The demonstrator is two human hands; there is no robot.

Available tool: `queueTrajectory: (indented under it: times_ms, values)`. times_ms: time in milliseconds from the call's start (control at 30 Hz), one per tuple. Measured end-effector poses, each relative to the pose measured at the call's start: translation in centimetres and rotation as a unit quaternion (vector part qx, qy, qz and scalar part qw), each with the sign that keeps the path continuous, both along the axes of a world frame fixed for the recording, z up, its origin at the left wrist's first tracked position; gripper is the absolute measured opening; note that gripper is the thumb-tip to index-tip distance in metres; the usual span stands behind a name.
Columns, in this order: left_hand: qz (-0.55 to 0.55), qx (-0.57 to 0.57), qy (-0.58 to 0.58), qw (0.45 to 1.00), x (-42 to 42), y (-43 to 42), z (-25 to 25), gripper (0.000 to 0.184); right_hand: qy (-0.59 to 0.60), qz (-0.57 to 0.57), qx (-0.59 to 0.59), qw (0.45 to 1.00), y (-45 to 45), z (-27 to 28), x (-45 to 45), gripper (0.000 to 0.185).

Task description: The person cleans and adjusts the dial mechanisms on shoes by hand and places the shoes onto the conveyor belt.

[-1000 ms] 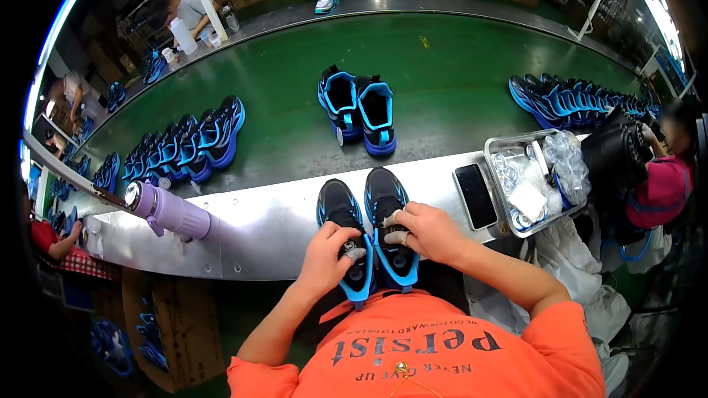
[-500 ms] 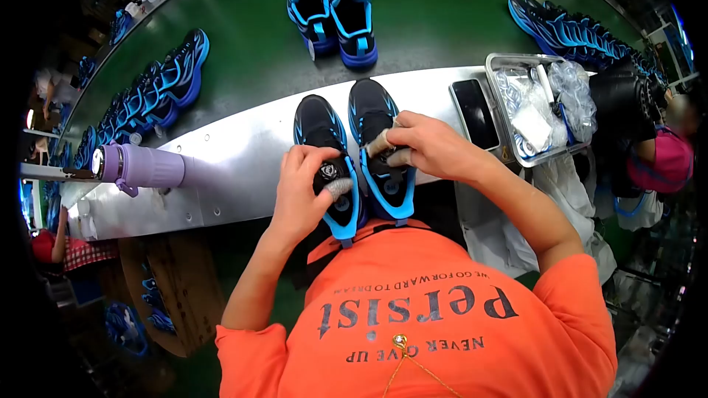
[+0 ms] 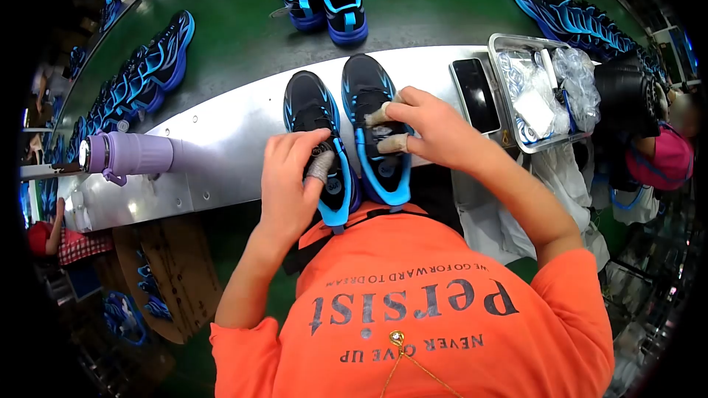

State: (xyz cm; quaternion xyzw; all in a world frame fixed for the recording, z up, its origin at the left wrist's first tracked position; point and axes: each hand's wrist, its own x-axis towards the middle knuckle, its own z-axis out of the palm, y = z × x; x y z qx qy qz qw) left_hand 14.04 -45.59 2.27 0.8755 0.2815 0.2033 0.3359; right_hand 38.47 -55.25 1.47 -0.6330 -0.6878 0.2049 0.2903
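Two black and blue shoes lie side by side at the metal table's edge, toes pointing away from me. My left hand [image 3: 295,169] grips the left shoe [image 3: 308,99] near its tongue, with the thumb, in a grey finger cover, at the opening. On the right shoe [image 3: 365,81], my right hand [image 3: 420,129] has its thumb and forefinger, both in pale covers, on the tongue and lace area. The two fingertips are apart, with the tongue between them. Both shoe heels are close to my orange shirt.
Another pair of shoes [image 3: 341,0] stands beyond on the green belt [image 3: 228,7]. Shoe rows flank it. A purple bottle [image 3: 144,153] lies left; a phone [image 3: 476,96] and a tray [image 3: 495,48] of small plastic items are right. A person in pink [image 3: 660,158] is far right.
The view has tilted downward, so the table and shoes appear higher. Both hands remain at the two shoes, with small shifts of the fingers around the tongues.
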Motion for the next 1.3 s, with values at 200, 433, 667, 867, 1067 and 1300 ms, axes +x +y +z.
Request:
queueTrajectory:
  times_ms: [200, 433, 667, 867, 1067, 1300]
  values:
    - [0.03, -0.67, 0.013, 0.742, 2.6, -5.3, 1.8, 0.035, 0.005, 0.004, -0.035, 0.999, 0.4, -0.1, -0.3, 0.027]
    - [0.093, -0.766, -0.169, 0.613, 5.7, -6.0, -2.5, 0.028, 0.099, 0.096, -0.036, 0.99, 1.2, -0.8, 0.9, 0.022]
    - [0.105, -0.763, -0.194, 0.608, 6.1, -6.6, -2.8, 0.028, 0.072, 0.071, -0.074, 0.992, 1.5, -0.4, 1.2, 0.025]
    - [0.116, -0.767, -0.204, 0.597, 6.6, -6.8, -3.0, 0.028, 0.025, -0.016, -0.02, 0.999, 0.0, -1.0, 0.4, 0.027]
    - [0.114, -0.76, -0.203, 0.607, 6.8, -7.0, -2.8, 0.028, 0.1, 0.067, 0.023, 0.992, 0.5, -1.1, 2.0, 0.029]
    - [0.063, -0.73, -0.102, 0.673, 5.9, -5.7, -0.9, 0.031, 0.038, -0.128, 0.049, 0.99, -1.2, -2.3, -0.9, 0.028]
